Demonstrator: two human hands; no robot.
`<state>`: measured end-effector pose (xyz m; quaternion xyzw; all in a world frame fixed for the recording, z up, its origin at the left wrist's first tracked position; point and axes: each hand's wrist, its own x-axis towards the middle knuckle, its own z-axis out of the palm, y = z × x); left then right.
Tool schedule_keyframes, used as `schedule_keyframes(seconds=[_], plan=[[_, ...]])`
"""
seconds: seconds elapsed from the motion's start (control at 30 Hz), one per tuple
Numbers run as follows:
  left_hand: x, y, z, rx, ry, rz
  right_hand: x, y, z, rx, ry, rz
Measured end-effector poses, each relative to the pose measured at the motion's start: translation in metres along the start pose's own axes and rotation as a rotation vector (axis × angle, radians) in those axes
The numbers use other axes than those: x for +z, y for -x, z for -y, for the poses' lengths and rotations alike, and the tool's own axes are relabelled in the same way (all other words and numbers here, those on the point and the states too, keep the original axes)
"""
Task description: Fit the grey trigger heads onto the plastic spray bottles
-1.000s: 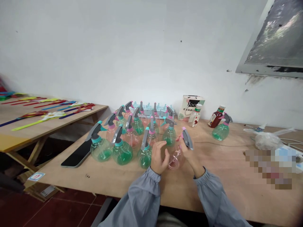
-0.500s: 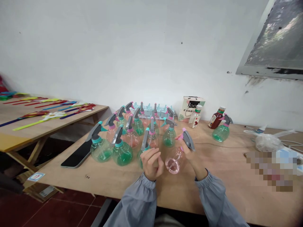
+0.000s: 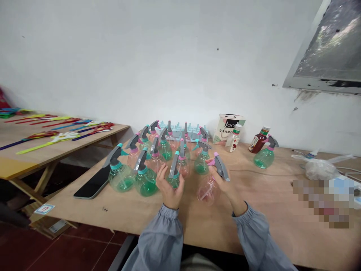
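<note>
My right hand (image 3: 224, 182) is closed round the neck of a pink spray bottle (image 3: 208, 192) with a grey and pink trigger head. One finger lies near the trigger, and the bottle's round body is at the tabletop. My left hand (image 3: 170, 188) is cupped with fingers and thumb apart, in front of a green spray bottle (image 3: 173, 180) that stands at the front of the group. Whether the fingers touch it I cannot tell. Beside it stand two more green spray bottles (image 3: 146, 182) with turquoise collars; several pink and green ones fill the rows behind.
A dark phone (image 3: 93, 184) lies at left. At the back are a light blue rack (image 3: 180, 131), a printed box (image 3: 222, 130), a clear bottle (image 3: 233, 141) and a brown bottle (image 3: 257, 141). A green spray bottle (image 3: 263, 157) stands apart at right, near a crumpled plastic bag (image 3: 321, 169).
My left hand has moved left and its curled fingers have spread about the front green spray bottle. The pink spray bottle in my right hand has tipped a little more upright.
</note>
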<state>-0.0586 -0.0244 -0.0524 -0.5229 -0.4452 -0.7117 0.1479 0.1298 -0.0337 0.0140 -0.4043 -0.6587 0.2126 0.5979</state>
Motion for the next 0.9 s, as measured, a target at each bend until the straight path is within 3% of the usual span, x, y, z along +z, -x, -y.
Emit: schedule_keyframes(seconds=[0.2,0.3,0.4,0.57,0.7,0.8,0.9], plan=[[0.0,0.0,0.002,0.009,0.033,0.005,-0.001,0.001,-0.006,0.108,0.059,-0.162],[0.0,-0.001,0.001,-0.005,0.053,0.015,-0.018,-0.002,-0.005,0.08,0.047,-0.176],[0.0,-0.002,0.002,-0.007,0.058,0.029,-0.06,-0.006,-0.008,0.099,0.102,-0.272],[0.001,-0.001,0.005,0.011,0.042,0.058,-0.16,-0.008,-0.04,0.254,0.374,-0.643],[0.001,-0.001,0.007,-0.007,0.036,0.082,-0.217,-0.013,-0.067,0.268,0.521,-0.638],[0.0,0.0,0.008,-0.019,0.042,0.102,-0.237,-0.017,-0.079,0.241,0.526,-0.628],[0.0,0.0,0.009,-0.036,0.04,0.107,-0.245,-0.014,-0.089,0.277,0.581,-0.538]])
